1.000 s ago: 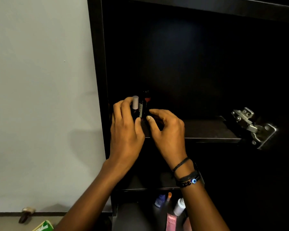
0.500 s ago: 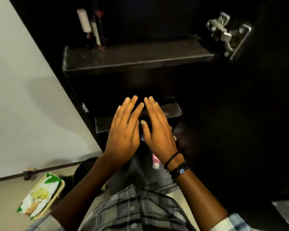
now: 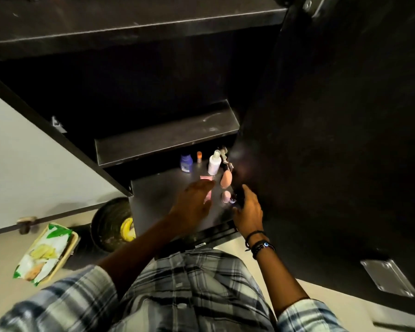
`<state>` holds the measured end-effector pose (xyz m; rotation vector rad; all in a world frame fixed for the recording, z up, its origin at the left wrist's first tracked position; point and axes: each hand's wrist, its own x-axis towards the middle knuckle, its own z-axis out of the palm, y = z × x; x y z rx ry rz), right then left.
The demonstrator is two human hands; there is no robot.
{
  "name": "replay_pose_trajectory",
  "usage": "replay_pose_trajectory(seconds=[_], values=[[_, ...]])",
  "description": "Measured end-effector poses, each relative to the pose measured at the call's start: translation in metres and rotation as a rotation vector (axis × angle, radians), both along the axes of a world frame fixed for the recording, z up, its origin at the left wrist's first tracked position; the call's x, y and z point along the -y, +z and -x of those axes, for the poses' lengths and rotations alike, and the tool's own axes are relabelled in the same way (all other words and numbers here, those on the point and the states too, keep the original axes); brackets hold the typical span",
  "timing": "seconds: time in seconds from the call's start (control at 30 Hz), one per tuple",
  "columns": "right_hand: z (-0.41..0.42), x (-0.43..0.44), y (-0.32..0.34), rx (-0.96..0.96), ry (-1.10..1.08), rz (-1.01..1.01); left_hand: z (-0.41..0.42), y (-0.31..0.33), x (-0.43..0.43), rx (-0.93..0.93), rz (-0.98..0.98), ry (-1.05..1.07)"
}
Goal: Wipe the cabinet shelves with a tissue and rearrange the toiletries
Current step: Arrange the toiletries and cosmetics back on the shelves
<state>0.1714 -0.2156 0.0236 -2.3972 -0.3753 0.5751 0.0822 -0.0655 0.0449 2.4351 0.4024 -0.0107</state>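
Both hands have dropped from the upper shelf, where I was setting small bottles a second ago, down to the bottom shelf. My left hand hovers open over a pink tube; my right hand sits at three o'clock of it, fingers loosely curled, holding nothing I can make out. The remaining toiletries cluster at twelve o'clock: blue bottle, white bottle, pink sponge. I judge these go up next.
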Motion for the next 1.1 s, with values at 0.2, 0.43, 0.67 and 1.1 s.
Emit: replay_pose_trajectory(seconds=[0.2, 0.43, 0.67, 1.1], values=[[-0.012, 0.002, -0.022, -0.013, 0.12, 0.061, -0.031, -0.022, 0.023, -0.066, 0.103, -0.039], [-0.028, -0.006, -0.041, 0.062, 0.224, 0.148, -0.06, -0.067, 0.038, -0.146, 0.082, -0.082], [-0.031, -0.008, -0.047, 0.135, 0.314, 0.321, -0.064, -0.089, 0.035, -0.223, -0.073, -0.101], [-0.009, -0.018, -0.008, 0.222, 0.181, 0.115, -0.018, -0.042, 0.006, -0.128, -0.007, 0.08]])
